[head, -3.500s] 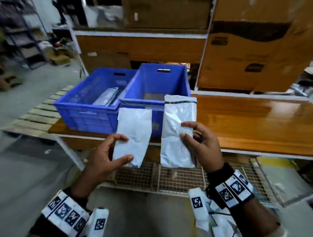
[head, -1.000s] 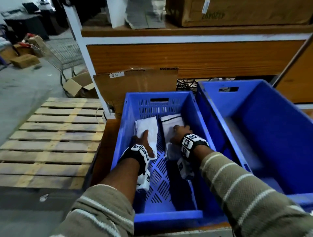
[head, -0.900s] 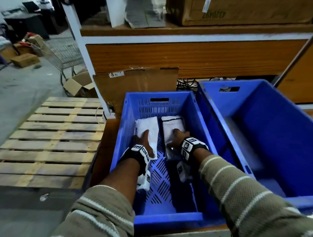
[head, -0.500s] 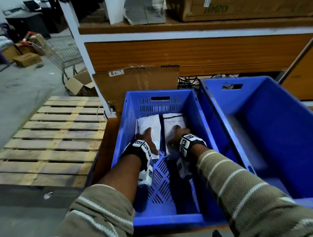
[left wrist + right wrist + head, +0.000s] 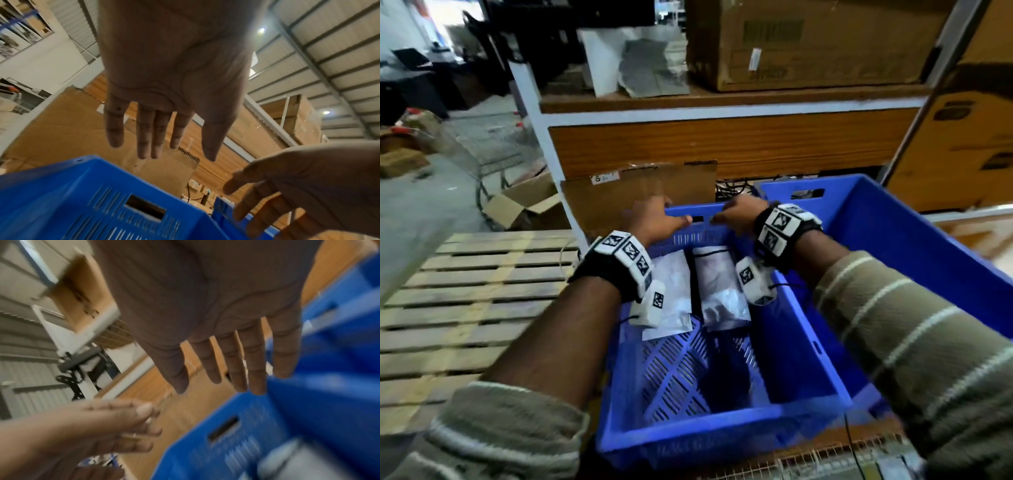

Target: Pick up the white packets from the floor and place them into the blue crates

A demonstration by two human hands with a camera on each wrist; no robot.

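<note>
Now we note both hands empty, fingers straight: left hand [image 5: 654,219] and right hand [image 5: 739,214] above the left blue crate's [image 5: 726,430] far rim. Two white packets [image 5: 695,284] lie below, nearer us, long axes running near-to-far, roughly equidistant from each hand.

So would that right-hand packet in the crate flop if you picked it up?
Probably. The packet looks like thin crinkled film lying flat on the crate floor, so it likely bends and weighs little. Its glossy sheen suggests it is slippery.
</note>
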